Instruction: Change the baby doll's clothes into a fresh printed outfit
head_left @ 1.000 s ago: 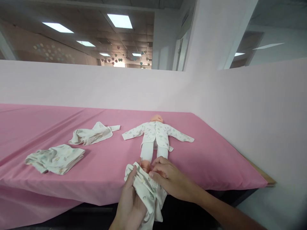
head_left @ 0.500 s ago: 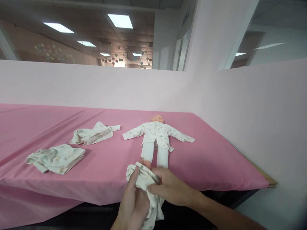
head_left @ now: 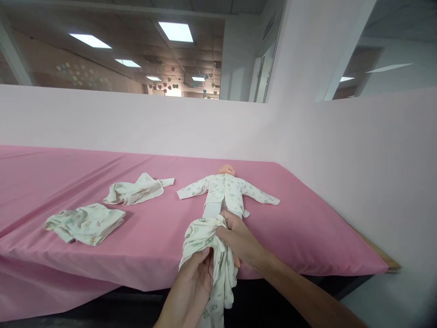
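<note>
A baby doll [head_left: 226, 170] lies on its back in a white printed jacket [head_left: 223, 187] that is fastened in front. White printed baby pants [head_left: 201, 232] are bunched around the doll's leg on the left of the view, with loose cloth hanging past the table edge. My right hand [head_left: 239, 237] is closed on the upper edge of the pants, close to the doll's thighs. Lower down, my left hand [head_left: 196, 282] has its thumb and fingers curled on the same cloth. The doll's other foot [head_left: 236, 261] shows partly beside the pants.
A pink cloth [head_left: 146, 246] covers the table and drapes over its front. To the left lie a crumpled white garment [head_left: 138, 190] and a folded printed garment [head_left: 87, 223]. Walls with windows stand behind and to the right.
The pants have moved up the doll's leg from the foot toward the thigh. My right hand has gone upward with their edge, and the doll's foot there is now covered.
</note>
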